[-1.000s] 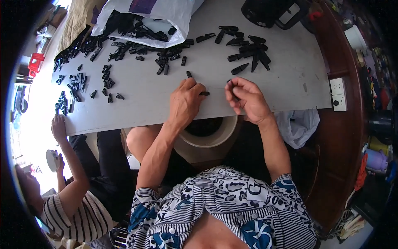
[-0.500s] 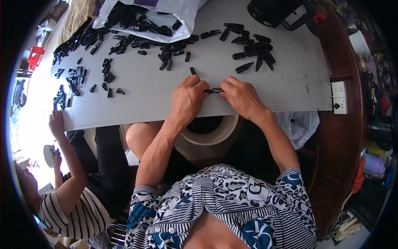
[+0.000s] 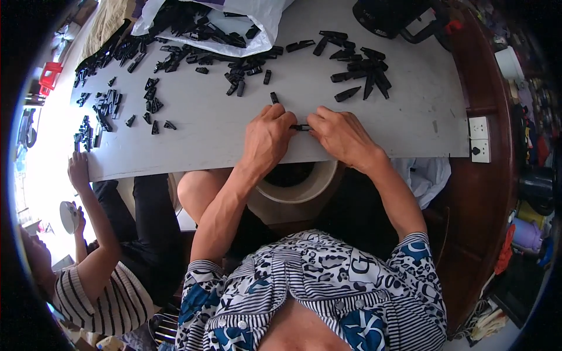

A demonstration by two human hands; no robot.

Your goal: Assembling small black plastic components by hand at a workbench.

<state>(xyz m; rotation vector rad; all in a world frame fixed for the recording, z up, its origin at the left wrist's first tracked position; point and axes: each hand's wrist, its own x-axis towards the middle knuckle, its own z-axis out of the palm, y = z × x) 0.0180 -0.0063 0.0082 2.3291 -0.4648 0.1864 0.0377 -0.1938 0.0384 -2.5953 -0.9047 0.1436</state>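
Observation:
Near the front edge of the pale grey table (image 3: 193,149), my left hand (image 3: 266,137) and my right hand (image 3: 341,136) meet over a small black plastic part (image 3: 302,127). Each hand pinches one end of it between thumb and fingers; only its thin middle shows, and my fingers cover the rest. A single small black piece (image 3: 274,97) lies just beyond my left hand. Farther right, a pile of long, pointed black pieces (image 3: 357,73) lies past my right hand.
Loose black parts (image 3: 237,82) spill from a white plastic bag (image 3: 257,47) at the back. A black kettle-like vessel (image 3: 389,17) stands at the back right. Below the table edge sits a pale bucket (image 3: 310,190). On the left, another person's hand (image 3: 78,169) touches the table edge near small parts (image 3: 105,108).
My right hand has moved slightly left, closer to my left hand, so less of the black part shows between them. The other things lie as before.

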